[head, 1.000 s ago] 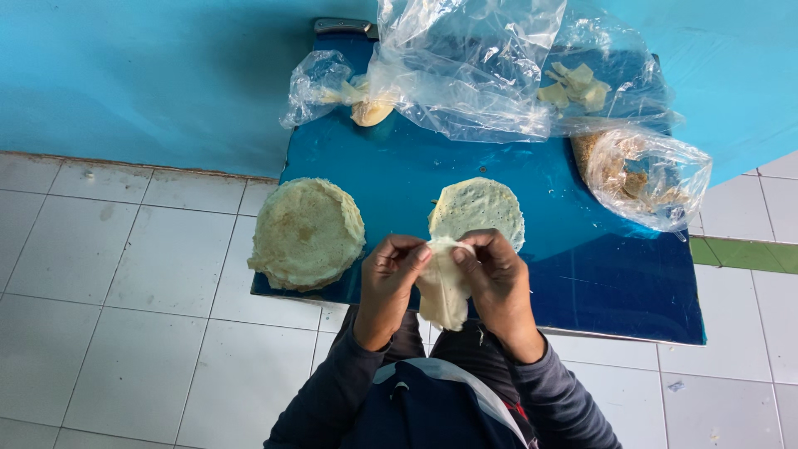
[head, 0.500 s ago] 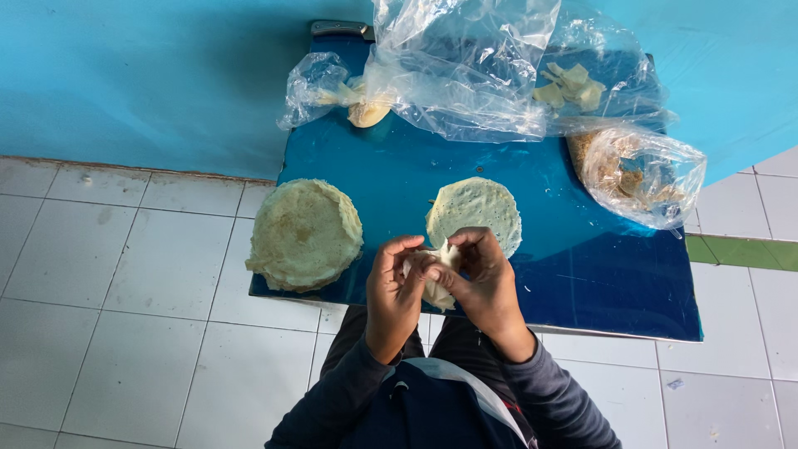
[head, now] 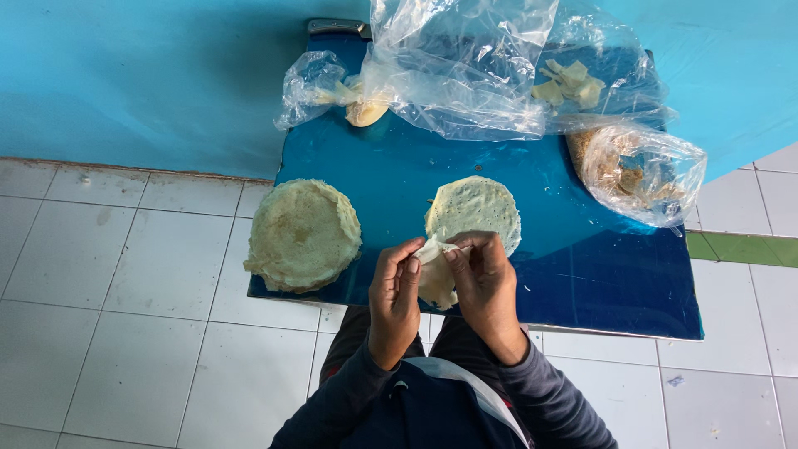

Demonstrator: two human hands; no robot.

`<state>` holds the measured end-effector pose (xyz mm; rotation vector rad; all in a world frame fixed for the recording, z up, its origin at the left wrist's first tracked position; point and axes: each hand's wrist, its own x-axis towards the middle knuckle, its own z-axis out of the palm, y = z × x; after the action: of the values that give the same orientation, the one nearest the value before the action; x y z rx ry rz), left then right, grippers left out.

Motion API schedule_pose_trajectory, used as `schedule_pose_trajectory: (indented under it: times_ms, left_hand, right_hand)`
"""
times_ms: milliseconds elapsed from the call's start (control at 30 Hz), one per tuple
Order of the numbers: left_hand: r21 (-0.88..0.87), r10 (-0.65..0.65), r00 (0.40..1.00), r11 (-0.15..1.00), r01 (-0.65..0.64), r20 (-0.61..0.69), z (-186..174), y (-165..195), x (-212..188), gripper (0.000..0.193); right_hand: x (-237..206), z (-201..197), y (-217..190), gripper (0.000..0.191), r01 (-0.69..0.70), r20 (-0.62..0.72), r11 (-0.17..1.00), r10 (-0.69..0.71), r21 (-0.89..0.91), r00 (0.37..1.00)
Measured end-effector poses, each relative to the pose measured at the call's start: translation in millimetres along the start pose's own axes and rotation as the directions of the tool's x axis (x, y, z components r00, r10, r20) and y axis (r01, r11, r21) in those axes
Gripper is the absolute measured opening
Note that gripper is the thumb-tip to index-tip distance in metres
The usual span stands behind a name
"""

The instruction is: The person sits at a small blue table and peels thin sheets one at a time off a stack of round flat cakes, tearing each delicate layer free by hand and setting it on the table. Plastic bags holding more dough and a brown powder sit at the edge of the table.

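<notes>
Between both hands, low centre of the head view, sits a thin pale folded dough wrapper (head: 434, 278). Left hand (head: 394, 298) pinches its left edge, thumb and fingers pressed together on the sheet. Right hand (head: 485, 283) pinches the top edge from the other side, fingers curled in tight. Both wrists come up from dark grey sleeves (head: 532, 399) at the bottom of the frame.

Wrapper hangs just over the near edge of a glossy blue rectangular tabletop (head: 582, 266) (lower part of it is hidden behind the hands). Just beyond the fingertips, touching or nearly touching the right hand, a single round flat pale wrapper with small speckles (head: 478, 204) lies flat on the blue surface. Left of the left hand, near but apart, a stack of round pale yellowish wrappers (head: 303, 235) sits at the tabletop's left corner, overhanging the edge a bit.

Farther back: large crumpled clear plastic bag (head: 453, 71) in the middle, small knotted clear bag with a pale lump inside (head: 332, 87) to its left, clear bag holding pale cut pieces (head: 582, 83) at right, and a clear bag of brownish filling (head: 636, 170) at the right edge.

White floor tiles (head: 125, 333) below, turquoise wall (head: 141, 75) behind.
</notes>
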<state>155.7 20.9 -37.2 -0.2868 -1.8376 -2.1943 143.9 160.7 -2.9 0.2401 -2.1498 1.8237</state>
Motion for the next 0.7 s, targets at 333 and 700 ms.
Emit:
schedule_pose_trajectory:
  times_ms: [333, 700]
  left_hand:
    - [-0.192, -0.181, 0.983, 0.965, 0.178, 0.0, -8.7, -25.5, 2.6, 0.02]
    - [-0.221, -0.077, 0.995, 0.973, 0.062, -0.061, -7.2, -25.7, 0.7, 0.02]
  right_hand:
    - [-7.3, 1.8, -1.8, 0.016, 0.093, -0.073, 0.937, -0.125, -0.338, 0.99]
    - [-3.7, -3.5, 3.6, 0.027, -0.27, 0.163, 0.914, 0.23, 0.302, 0.96]
